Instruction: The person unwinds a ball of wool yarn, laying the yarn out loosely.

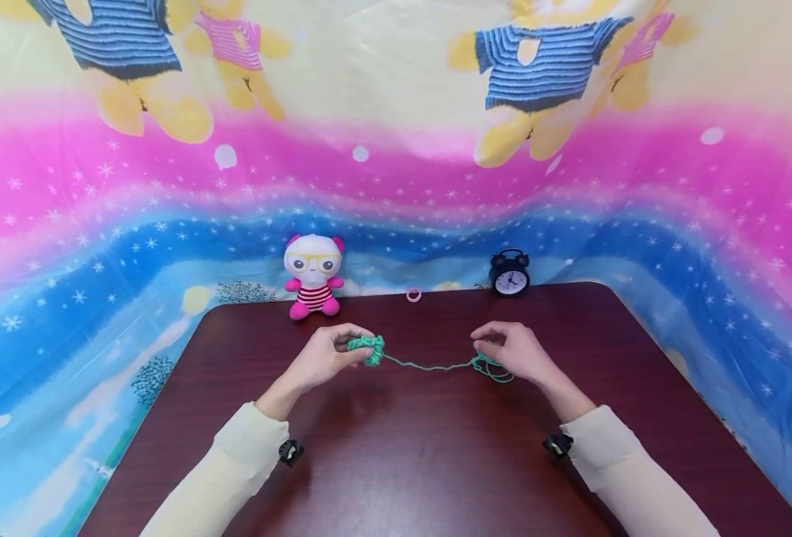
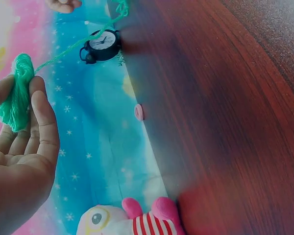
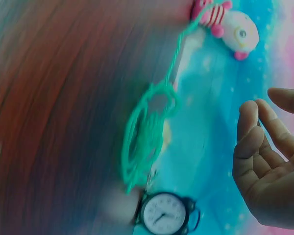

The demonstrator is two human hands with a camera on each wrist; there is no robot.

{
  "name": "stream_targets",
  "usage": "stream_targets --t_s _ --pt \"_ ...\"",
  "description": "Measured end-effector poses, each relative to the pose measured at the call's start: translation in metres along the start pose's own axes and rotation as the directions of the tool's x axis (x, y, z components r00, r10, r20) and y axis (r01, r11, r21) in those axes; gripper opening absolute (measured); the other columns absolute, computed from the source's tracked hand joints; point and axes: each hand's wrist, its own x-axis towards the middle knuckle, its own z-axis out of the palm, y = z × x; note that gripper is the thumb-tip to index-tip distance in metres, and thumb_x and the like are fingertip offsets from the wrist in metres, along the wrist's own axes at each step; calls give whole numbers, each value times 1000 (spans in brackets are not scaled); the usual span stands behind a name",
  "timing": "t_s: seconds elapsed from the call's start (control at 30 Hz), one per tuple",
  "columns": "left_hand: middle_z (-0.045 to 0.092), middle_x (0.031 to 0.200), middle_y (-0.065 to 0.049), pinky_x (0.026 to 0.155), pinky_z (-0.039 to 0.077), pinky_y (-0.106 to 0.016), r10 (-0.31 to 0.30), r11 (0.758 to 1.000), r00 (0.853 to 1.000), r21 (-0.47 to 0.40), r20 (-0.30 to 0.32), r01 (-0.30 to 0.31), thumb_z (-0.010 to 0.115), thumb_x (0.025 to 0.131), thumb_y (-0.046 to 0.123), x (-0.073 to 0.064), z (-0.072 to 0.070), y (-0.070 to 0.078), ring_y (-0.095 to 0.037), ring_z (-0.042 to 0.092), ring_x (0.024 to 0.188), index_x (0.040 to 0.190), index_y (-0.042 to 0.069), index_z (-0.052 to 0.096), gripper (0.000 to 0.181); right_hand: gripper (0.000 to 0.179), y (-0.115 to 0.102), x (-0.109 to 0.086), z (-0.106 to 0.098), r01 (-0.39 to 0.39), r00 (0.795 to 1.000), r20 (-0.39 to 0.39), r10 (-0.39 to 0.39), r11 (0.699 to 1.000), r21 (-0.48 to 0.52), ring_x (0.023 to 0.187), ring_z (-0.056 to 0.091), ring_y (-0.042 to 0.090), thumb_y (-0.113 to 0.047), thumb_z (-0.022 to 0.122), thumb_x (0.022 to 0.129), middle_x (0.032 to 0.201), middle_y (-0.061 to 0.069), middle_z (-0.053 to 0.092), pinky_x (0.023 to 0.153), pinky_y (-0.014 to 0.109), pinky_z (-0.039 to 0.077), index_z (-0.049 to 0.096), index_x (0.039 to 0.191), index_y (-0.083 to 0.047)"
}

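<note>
Left hand, over the left half of a dark red-brown table, pinches a twisted bundle of green yarn between thumb and fingers; the bundle stands out at the fingertips, toward the right. From it a single green strand sags slightly across the middle to a loose coil of the same yarn on the right. Right hand is just beside that coil, its fingers loosely bent, the thumb apart from them, gripping nothing; the coil lies below the fingertips in the head view. Whether the coil touches the table, I cannot tell. Along the far edge, from left to right, are a pink-and-white plush toy with yellow glasses, a small pink ring and a black alarm clock.
</note>
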Motion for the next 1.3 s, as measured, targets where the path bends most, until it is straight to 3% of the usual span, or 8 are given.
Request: stream_targets --t_s 0.2,0.4,0.63,0.8,0.97,1.2,1.3 --pt "74 104 -14 83 60 -48 5 1000 1000 -4 11 -5 76 89 14 1 0 -1 -17 74 83 119 8 69 32 15 -14 5 22 80 997 19 -80 997 1 76 67 9 -25 73 91 96 -2 75 64 27 54 75 106 -22" --pt "74 104 -13 83 60 -49 17 1000 1000 5 26 -18 76 89 16 1 0 -2 -17 73 82 118 9 69 30 15 -27 7 41 84 993 86 -85 996 14 76 64 9 -28 73 91 93 -8 73 63 28 53 75 105 -25" --pt "73 103 -12 79 62 -34 38 999 998 7 50 -39 75 90 18 0 1 2 -17 74 83 116 9 69 29 17 -39 10 58 157 979 123 -160 987 30 81 65 7 -28 73 91 94 -8 73 69 26 53 75 107 -22" --pt "72 107 -14 86 60 -45 33 999 996 -29 80 -31 75 90 16 -1 2 4 -31 74 92 118 8 69 30 19 -46 12 67 177 975 135 -177 984 13 81 65 6 -28 74 90 94 -9 73 69 24 52 76 107 -19" --pt "71 108 -14 87 60 -43 37 999 995 -32 91 -34 76 88 14 -1 2 4 -44 70 99 117 8 69 30 23 -50 13 75 190 971 146 -190 982 12 81 65 4 -31 75 90 96 -9 74 70 24 52 76 108 -18" --pt "73 105 -9 81 61 -30 69 998 992 -1 108 -70 77 88 16 -1 2 3 -28 73 91 114 13 70 27 15 -54 13 82 211 969 134 -210 977 0 75 60 3 -32 76 88 95 -11 74 65 22 50 77 102 -27" --pt "73 104 -7 81 60 -28 75 997 991 2 112 -76 77 88 17 -1 2 2 -29 73 92 114 15 71 27 13 -54 13 84 227 966 132 -223 974 -20 74 59 3 -30 77 88 95 -11 74 64 22 49 78 100 -26"
